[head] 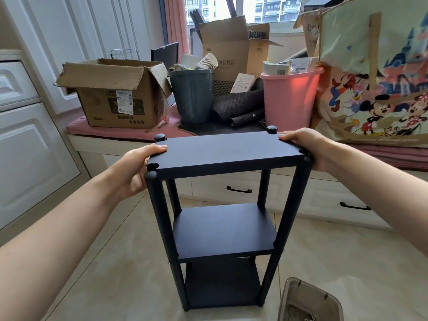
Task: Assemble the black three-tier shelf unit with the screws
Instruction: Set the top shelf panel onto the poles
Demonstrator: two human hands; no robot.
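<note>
With the left hand [136,169] curled round one short end of the top board [225,150] and the right hand [308,148] gripping the other, the black shelf unit [222,228] stands upright on the tile floor [347,262], all three tiers in. A clear plastic tub [309,302] sits just beside its foot.

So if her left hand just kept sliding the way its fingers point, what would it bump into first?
The left hand grips the top board's left end, fingers pointing right across it. Nothing stands on the board, so it would likely first reach the right hand at the far end.
</note>
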